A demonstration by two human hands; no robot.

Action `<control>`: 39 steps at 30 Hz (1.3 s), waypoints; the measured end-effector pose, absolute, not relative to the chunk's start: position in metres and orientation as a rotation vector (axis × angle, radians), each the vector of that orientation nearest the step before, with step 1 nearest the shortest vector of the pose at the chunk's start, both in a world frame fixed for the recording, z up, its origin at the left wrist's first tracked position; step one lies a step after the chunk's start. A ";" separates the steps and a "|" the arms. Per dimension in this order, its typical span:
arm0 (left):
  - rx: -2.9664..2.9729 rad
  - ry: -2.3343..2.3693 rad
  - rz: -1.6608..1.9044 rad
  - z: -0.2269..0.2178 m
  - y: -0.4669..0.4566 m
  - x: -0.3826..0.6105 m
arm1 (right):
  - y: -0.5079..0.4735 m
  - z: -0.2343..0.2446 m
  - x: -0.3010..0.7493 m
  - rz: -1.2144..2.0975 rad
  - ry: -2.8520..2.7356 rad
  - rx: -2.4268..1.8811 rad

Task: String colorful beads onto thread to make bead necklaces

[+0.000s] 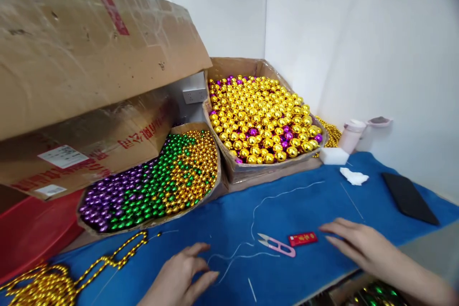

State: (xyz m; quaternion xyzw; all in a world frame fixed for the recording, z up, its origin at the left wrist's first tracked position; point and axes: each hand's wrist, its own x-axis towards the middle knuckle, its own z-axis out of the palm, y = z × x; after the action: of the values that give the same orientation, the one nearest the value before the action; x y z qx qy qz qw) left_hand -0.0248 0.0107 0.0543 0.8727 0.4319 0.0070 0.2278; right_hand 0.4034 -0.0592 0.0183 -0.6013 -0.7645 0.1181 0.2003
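My left hand hovers low over the blue cloth, thumb and fingers parted, with nothing visible in it. White threads lie just right of its fingertips. On the right, my right hand has its fingers stretched towards a small red packet, with a gap between them. Pink thread snips rest left of the packet, blades pointing left. Below the snips is a thin white stick. Gold bead strands are heaped left of my left hand.
A box of large gold and purple balls stands at the back. Left of it, another holds purple, green and gold beads under a cardboard flap. A dark tablet-like slab, white tissue and pink cup are at right.
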 end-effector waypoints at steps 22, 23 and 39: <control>1.395 1.074 0.773 0.010 0.051 0.098 | 0.063 0.017 0.280 0.357 -2.488 -1.240; 1.360 1.059 0.762 0.014 0.050 0.094 | 0.064 0.020 0.286 0.348 -2.457 -1.251; 0.902 1.194 1.036 0.047 0.008 -0.036 | 0.081 -0.042 0.403 0.223 -2.167 -1.566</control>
State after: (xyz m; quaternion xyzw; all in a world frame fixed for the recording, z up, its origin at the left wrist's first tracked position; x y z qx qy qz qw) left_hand -0.0360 0.0084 0.0471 0.3912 0.5179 0.4495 0.6137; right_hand 0.4028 0.0805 -0.0423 -0.5686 -0.7864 0.0810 0.2273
